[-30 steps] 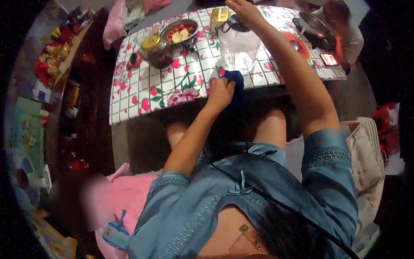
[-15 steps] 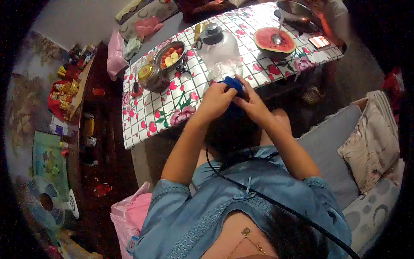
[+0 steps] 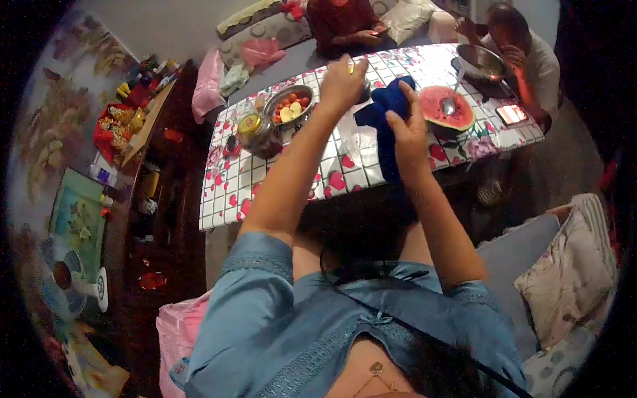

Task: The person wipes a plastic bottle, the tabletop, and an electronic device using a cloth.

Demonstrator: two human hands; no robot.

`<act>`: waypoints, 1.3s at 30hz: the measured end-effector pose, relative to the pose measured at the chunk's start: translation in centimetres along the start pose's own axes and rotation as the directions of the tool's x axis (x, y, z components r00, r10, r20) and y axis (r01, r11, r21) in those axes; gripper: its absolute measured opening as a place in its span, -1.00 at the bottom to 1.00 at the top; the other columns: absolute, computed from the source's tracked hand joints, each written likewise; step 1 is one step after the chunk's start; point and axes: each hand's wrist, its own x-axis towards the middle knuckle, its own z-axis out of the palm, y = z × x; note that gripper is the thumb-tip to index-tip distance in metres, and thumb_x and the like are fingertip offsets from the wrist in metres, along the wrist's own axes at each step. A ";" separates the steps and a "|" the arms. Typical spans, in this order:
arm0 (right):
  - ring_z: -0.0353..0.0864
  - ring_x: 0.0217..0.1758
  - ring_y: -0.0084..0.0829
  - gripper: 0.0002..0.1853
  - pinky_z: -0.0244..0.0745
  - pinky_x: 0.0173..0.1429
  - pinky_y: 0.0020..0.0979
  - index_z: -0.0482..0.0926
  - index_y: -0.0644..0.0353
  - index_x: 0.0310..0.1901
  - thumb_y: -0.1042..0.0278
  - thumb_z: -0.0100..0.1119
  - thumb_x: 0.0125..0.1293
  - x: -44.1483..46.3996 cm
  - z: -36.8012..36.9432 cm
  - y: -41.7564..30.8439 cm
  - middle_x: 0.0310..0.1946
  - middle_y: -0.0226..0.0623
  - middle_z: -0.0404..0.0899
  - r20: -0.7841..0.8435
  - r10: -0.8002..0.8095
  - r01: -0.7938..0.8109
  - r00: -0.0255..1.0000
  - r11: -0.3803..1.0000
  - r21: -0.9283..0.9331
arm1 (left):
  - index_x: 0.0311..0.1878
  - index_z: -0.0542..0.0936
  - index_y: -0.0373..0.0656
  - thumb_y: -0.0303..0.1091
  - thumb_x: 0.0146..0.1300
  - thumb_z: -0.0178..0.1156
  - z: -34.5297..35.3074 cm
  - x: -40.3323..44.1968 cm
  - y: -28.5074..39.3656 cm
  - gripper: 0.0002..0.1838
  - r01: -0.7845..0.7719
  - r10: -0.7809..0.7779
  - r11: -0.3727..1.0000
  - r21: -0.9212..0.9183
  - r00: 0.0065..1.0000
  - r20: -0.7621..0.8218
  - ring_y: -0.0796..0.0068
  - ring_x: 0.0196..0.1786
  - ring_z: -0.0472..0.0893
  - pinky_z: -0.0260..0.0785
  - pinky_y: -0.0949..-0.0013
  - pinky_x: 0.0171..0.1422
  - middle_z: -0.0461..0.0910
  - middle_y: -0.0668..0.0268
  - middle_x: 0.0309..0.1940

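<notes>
A dark blue cloth [image 3: 391, 109] hangs from my right hand [image 3: 410, 136], its thumb and fingers closed on the fabric and its lower end drooping past the table edge. My left hand [image 3: 342, 87] is up over the table, near the top of a clear plastic jug [image 3: 360, 142]. Its fingers are bent and partly hidden, so I cannot tell whether they grip anything. The forearm and the cloth cover much of the jug.
On the flowered tablecloth [image 3: 229, 192] are a yellow-lidded jar [image 3: 255, 136], a metal bowl [image 3: 271, 109] of tomatoes and cut fruit, a halved watermelon [image 3: 434, 106] with a spoon, a lit phone [image 3: 511, 114] and a large pot [image 3: 472, 63]. Two people sit across.
My hands were together on the bunched blue cloth. Now the left has let go and moved forward and up; the right has lifted the cloth, which hangs longer. The view has tilted up.
</notes>
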 end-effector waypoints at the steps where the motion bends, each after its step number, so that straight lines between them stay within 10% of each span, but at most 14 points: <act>1: 0.43 0.23 -0.29 -0.34 0.29 0.34 -0.38 0.10 0.27 0.43 0.51 0.00 0.28 0.2 1.1 0.4 0.22 0.02 0.37 0.003 -0.068 0.068 0.998 0.997 -0.028 | -0.02 0.62 -0.27 0.12 0.35 -0.04 -0.4 -0.4 0.7 -0.42 0.102 -0.100 0.995 -0.010 0.991 0.094 -0.17 0.00 0.59 0.38 -0.02 0.15 0.58 -0.11 -0.02; 2: 0.35 0.35 -0.20 -0.31 0.14 0.45 -0.20 0.05 0.25 0.45 0.49 -0.02 0.29 0.0 1.8 0.5 0.30 0.07 0.31 0.051 0.032 -0.036 0.998 0.996 0.076 | -0.03 0.63 -0.22 0.13 0.36 -0.08 -0.8 -1.2 1.4 -0.43 0.206 -0.200 0.979 -0.011 0.962 0.188 -0.17 -0.01 0.59 0.39 -0.04 0.13 0.56 -0.09 0.02; 4: 0.26 0.43 -0.08 -0.32 -0.13 0.52 0.01 0.04 0.21 0.47 0.46 -0.01 0.32 0.6 2.2 3.9 0.35 0.04 0.28 0.149 -0.135 0.197 0.980 0.797 -0.571 | -0.17 0.64 -0.16 0.04 0.32 -0.03 0.6 -1.9 0.9 -0.55 0.076 -0.074 0.995 0.070 0.997 -0.025 -0.09 -0.12 0.63 0.46 -0.04 -0.02 0.61 -0.02 -0.11; 6: 0.27 0.40 -0.04 -0.41 -0.13 0.48 0.07 0.10 0.21 0.45 0.36 -0.09 0.42 1.2 2.5 6.1 0.33 -0.03 0.33 0.145 -0.255 0.285 0.956 0.686 -0.669 | -0.22 0.64 -0.17 0.01 0.29 0.01 1.0 -2.2 0.7 -0.57 0.128 -0.127 0.992 0.011 0.988 -0.092 -0.07 -0.17 0.64 0.49 -0.02 -0.07 0.61 0.01 -0.16; 12: 0.52 0.06 -0.27 -0.58 0.35 0.19 -0.35 0.48 0.29 0.17 0.20 -0.24 0.52 9.2 -0.2 12.1 0.07 -0.09 0.56 0.252 0.041 0.002 0.967 0.986 -0.166 | -0.32 0.63 -0.16 0.07 0.34 -0.04 0.1 -2.4 2.0 -0.52 0.097 -0.091 0.995 0.032 0.984 -0.152 -0.18 -0.31 0.65 0.48 -0.10 -0.19 0.64 -0.11 -0.39; 14: 0.55 -0.04 -0.40 -0.58 0.41 0.10 -0.39 0.52 0.26 0.14 0.15 -0.18 0.50 11.1 -1.9 16.8 -0.05 -0.19 0.61 0.335 0.356 -0.388 0.872 0.921 0.032 | -0.31 0.64 -0.16 0.15 0.26 0.05 0.3 -2.4 2.0 -0.50 0.147 -0.146 0.989 0.005 0.982 -0.120 -0.13 -0.32 0.66 0.48 -0.07 -0.21 0.64 -0.07 -0.41; 15: 0.57 -0.12 -0.42 -0.56 0.44 0.02 -0.43 0.53 0.26 0.14 0.10 -0.15 0.49 10.9 -1.7 16.9 -0.10 -0.24 0.61 0.293 0.677 -0.735 0.675 0.649 0.196 | -0.32 0.64 -0.16 0.18 0.20 0.11 0.4 -2.4 1.9 -0.49 0.132 -0.131 0.991 0.000 0.985 -0.116 -0.11 -0.31 0.66 0.49 -0.05 -0.21 0.64 -0.05 -0.41; 18: 0.53 -0.01 -0.42 -0.47 0.39 0.12 -0.43 0.49 0.33 0.17 -0.01 -0.12 0.48 9.9 -3.1 27.7 -0.03 -0.27 0.58 0.284 0.529 -0.589 0.799 0.783 0.200 | -0.39 0.60 -0.19 0.18 0.08 0.26 0.1 -2.7 2.0 -0.48 0.103 -0.100 0.995 0.014 0.985 -0.140 0.00 -0.32 0.66 0.48 0.02 -0.21 0.64 0.05 -0.44; 29: 0.39 0.27 -0.30 -0.44 0.17 0.40 -0.36 0.30 0.38 0.31 0.05 -0.30 0.54 -1.4 -3.0 17.5 0.22 -0.18 0.42 0.080 0.550 -0.542 0.831 0.772 0.333 | -0.35 0.63 -0.19 0.03 0.01 0.30 0.3 -2.9 1.7 -0.59 0.066 -0.072 0.997 -0.040 0.977 -0.199 0.06 -0.28 0.66 0.49 0.08 -0.17 0.65 0.08 -0.40; 31: 0.40 0.26 -0.28 -0.51 0.19 0.39 -0.33 0.29 0.37 0.31 0.21 -0.17 0.50 -3.0 -3.6 17.6 0.21 -0.10 0.43 -0.040 0.371 -0.370 0.928 0.901 -0.228 | -0.34 0.64 -0.18 0.03 0.02 0.29 0.3 -2.9 1.5 -0.59 0.045 -0.055 0.998 -0.053 0.977 -0.206 0.06 -0.28 0.66 0.49 0.09 -0.17 0.65 0.07 -0.39; 39: 0.52 0.19 -0.16 -0.59 0.33 0.30 -0.29 0.44 0.18 0.22 0.46 0.02 0.34 -3.8 -7.2 14.6 0.12 -0.06 0.55 0.051 0.310 -0.216 0.949 0.762 -0.611 | -0.22 0.68 -0.14 0.21 -0.03 0.33 -1.4 -1.8 -1.2 -0.44 -0.063 0.073 0.991 -0.114 0.994 0.085 0.05 -0.07 0.61 0.46 0.09 0.02 0.62 0.03 -0.25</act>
